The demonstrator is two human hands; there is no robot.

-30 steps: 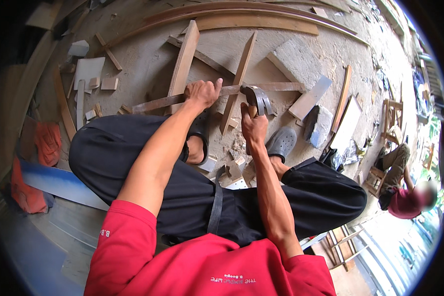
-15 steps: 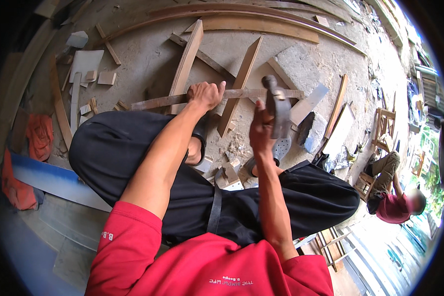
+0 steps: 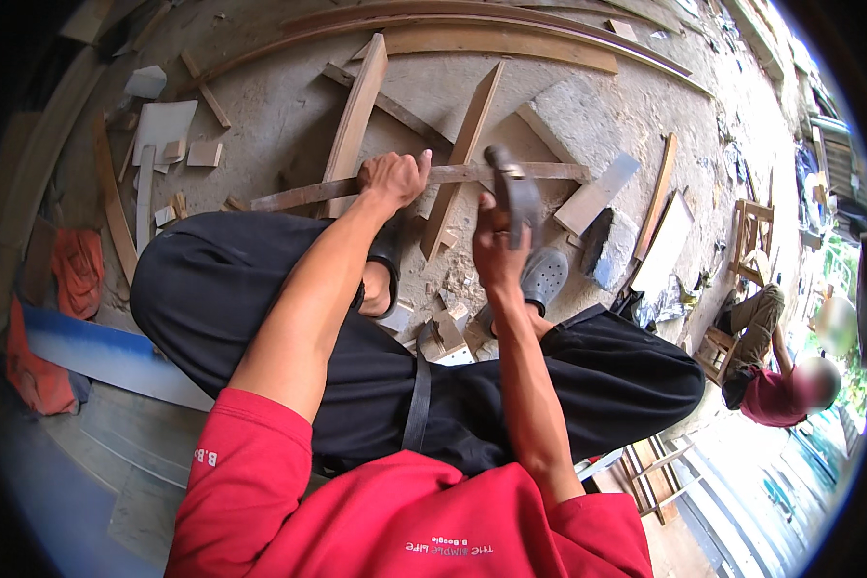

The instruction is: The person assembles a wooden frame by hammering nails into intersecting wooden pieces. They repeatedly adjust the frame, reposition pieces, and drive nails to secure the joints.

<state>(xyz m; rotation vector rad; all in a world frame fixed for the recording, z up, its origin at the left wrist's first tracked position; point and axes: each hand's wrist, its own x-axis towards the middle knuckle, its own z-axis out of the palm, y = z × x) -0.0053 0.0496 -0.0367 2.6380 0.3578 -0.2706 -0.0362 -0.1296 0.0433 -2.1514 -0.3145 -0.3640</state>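
Observation:
My left hand (image 3: pixel 393 181) is closed around a narrow wooden strip (image 3: pixel 303 197), with the thumb pointing away from me. The strip lies crosswise over two longer boards, the left board (image 3: pixel 358 108) and the right board (image 3: pixel 466 154), which stand on edge. My right hand (image 3: pixel 500 247) is wrapped around a hammer (image 3: pixel 521 197) with a dark, curved head, slightly blurred. That head hangs over the strip just right of the right board, and my hand hides most of the handle. Whether the hammer touches the strip, I cannot tell.
Wood offcuts (image 3: pixel 443 332) and chips lie between my feet. A concrete slab (image 3: pixel 573 120) is beyond the strip's right end, with a stone block (image 3: pixel 610 252) nearer. Long planks (image 3: pixel 511 48) lie at the back. A handsaw blade (image 3: pixel 116 352) rests at left. Another person (image 3: pixel 775 385) sits far right.
My right hand has moved left with the hammer, closer to the right board. My left hand keeps its hold on the strip. The whole view has shifted slightly.

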